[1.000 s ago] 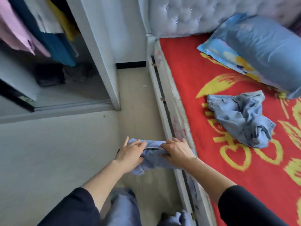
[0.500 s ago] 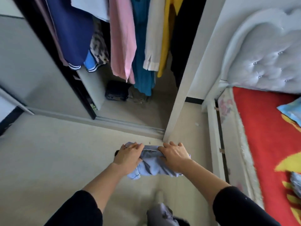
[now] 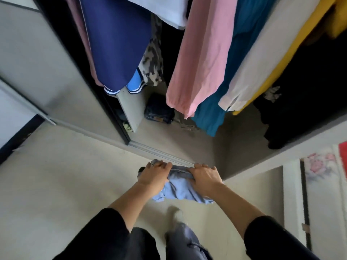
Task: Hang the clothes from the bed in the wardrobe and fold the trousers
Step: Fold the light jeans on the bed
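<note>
Left hand [image 3: 154, 175]: fingers curled over the left end of the folded trousers [image 3: 181, 189], gripping it.
Right hand [image 3: 205, 178]: curled over the right end of the same bundle, gripping it.
Trousers: light blue, folded into a compact bundle, held in the air between both hands, above the floor [image 3: 56, 184], just in front of the wardrobe [image 3: 197, 147].
Wardrobe: open, sliding door [image 3: 47, 72] pushed to the left.
Hanging inside: navy garment [image 3: 116, 44], pink garment [image 3: 199, 59], teal garment [image 3: 212, 119], white garment [image 3: 262, 62], yellow garment [image 3: 293, 53], black garment [image 3: 300, 113].
Wardrobe base: dark folded jeans [image 3: 158, 109] under the hanging clothes.
Bed [image 3: 343, 154]: red edge at far right.
</note>
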